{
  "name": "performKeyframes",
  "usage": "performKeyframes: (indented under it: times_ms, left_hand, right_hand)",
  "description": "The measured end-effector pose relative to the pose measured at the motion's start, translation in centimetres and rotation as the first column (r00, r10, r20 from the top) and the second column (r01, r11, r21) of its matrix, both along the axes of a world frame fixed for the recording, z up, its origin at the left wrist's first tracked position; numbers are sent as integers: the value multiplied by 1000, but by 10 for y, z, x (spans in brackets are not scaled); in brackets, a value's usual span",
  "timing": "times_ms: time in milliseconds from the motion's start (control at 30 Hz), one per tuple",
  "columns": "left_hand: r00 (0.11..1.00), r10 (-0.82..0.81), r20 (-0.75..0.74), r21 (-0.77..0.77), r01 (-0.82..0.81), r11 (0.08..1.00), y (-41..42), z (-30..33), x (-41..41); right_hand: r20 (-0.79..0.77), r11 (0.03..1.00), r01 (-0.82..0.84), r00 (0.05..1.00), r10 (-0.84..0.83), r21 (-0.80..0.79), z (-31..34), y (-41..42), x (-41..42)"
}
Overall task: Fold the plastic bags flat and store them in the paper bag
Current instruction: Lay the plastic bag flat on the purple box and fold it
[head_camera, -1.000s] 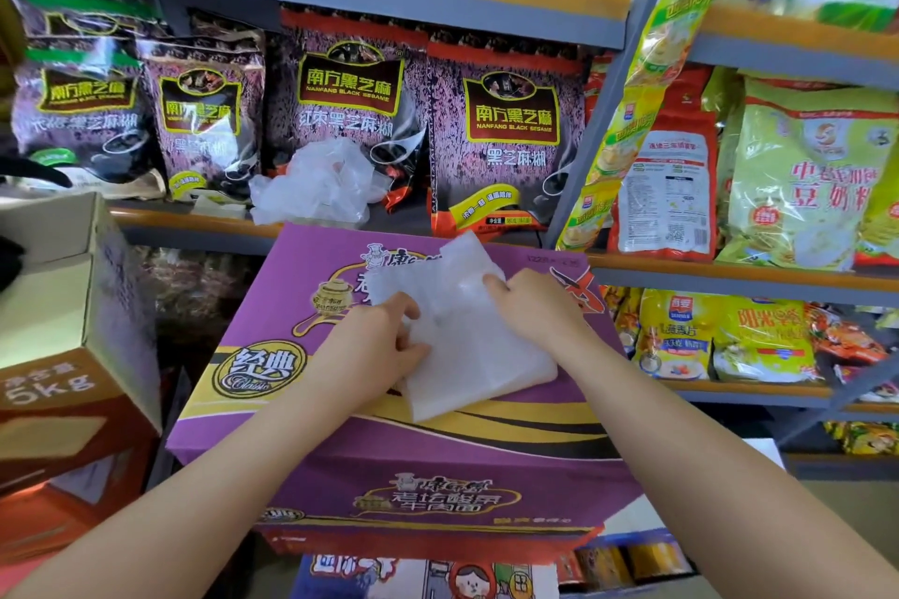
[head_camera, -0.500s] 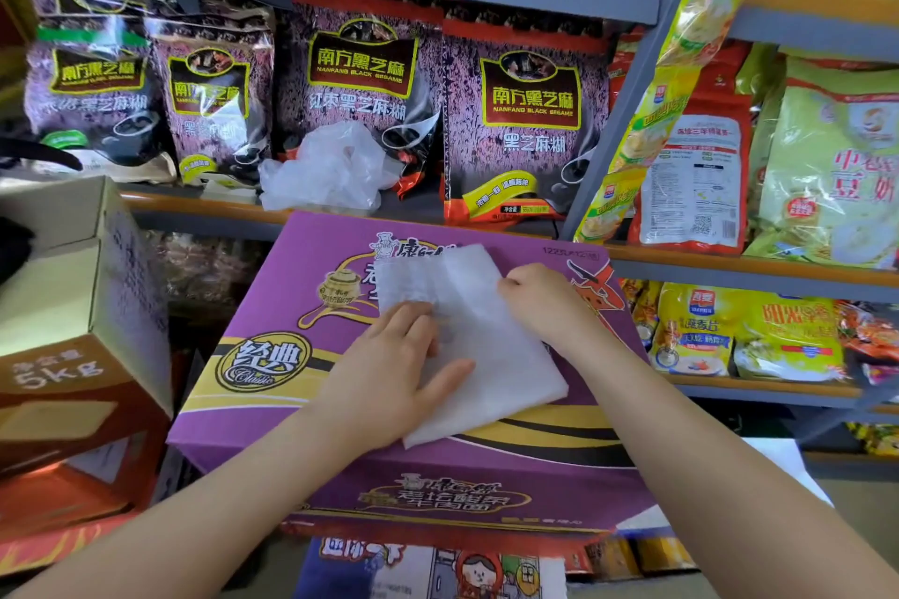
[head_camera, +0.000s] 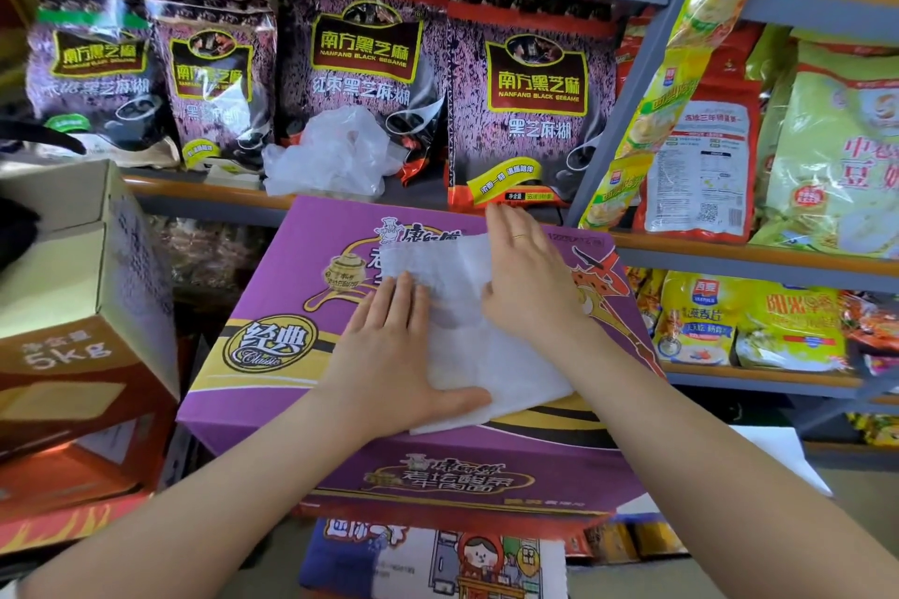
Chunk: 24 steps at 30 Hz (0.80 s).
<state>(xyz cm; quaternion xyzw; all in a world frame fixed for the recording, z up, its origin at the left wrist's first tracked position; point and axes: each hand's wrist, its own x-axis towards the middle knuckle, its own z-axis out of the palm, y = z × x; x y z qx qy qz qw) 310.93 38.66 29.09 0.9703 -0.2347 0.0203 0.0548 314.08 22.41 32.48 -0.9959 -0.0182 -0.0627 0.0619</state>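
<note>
On the purple carton (head_camera: pixel 272 306), the left hand (head_camera: pixel 389 355) and right hand (head_camera: pixel 530 287) press flat, palms open, on a half-folded white plastic bag (head_camera: pixel 486 355). Thin, limp and slippery, it looks best pinched at its edges. Farther back, crumpled plastic bags (head_camera: pixel 331 156) wait on the shelf (head_camera: pixel 194 190).

Right hand (head_camera: pixel 528 280) flattened and slid up (fingers spread), plastic bag (head_camera: pixel 479 350) smoother
</note>
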Motion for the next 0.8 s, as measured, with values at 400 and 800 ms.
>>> performKeyframes:
  times_ms: [400,800]
  left_hand:
    - [995,35,-89,17,-33,999,5,1,-5]
    - [999,33,-19,0,-33,999,7,5,-14]
  right_hand:
    - [-271,997,-60,961,48,-37,-28,2,22]
    - [-222,993,-116,968,115,8,-22,11,-59]
